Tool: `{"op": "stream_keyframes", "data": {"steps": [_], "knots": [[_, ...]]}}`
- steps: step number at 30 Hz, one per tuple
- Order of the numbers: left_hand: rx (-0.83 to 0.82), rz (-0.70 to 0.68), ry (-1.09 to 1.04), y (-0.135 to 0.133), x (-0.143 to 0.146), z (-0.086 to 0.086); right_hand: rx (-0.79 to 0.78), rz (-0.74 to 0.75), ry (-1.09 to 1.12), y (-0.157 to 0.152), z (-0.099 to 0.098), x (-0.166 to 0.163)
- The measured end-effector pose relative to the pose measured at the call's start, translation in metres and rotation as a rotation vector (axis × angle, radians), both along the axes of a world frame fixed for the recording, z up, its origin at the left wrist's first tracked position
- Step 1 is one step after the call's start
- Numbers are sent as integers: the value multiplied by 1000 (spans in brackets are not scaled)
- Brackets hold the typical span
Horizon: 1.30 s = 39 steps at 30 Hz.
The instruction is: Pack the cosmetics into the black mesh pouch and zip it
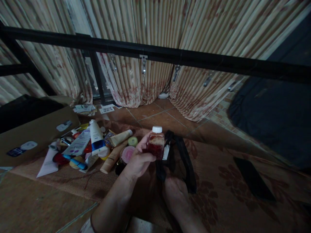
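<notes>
Grasping the bottle, its long axis upright, my left hand, the nearer to it, has it just left of the black strap, by whose near end my right hand sits, its grip impossible to tell.
</notes>
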<state>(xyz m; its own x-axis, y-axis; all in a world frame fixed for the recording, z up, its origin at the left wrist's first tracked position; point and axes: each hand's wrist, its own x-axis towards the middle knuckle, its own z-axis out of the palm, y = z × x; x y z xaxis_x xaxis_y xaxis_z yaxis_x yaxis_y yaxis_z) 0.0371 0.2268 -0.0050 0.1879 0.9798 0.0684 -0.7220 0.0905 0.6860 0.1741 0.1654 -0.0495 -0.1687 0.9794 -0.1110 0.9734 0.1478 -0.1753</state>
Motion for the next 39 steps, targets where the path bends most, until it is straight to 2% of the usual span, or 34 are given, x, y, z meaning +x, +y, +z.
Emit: {"op": "stream_keyframes", "data": {"steps": [8, 29, 39], "knots": [[32, -7, -4, 0, 0, -2, -6, 5, -37, -1, 2, -1], [-49, 20, -13, 0, 2, -1, 35, -1, -6, 0, -3, 0], [9, 28, 10, 2, 1, -4, 89, 24, -42, -4, -4, 1]]}}
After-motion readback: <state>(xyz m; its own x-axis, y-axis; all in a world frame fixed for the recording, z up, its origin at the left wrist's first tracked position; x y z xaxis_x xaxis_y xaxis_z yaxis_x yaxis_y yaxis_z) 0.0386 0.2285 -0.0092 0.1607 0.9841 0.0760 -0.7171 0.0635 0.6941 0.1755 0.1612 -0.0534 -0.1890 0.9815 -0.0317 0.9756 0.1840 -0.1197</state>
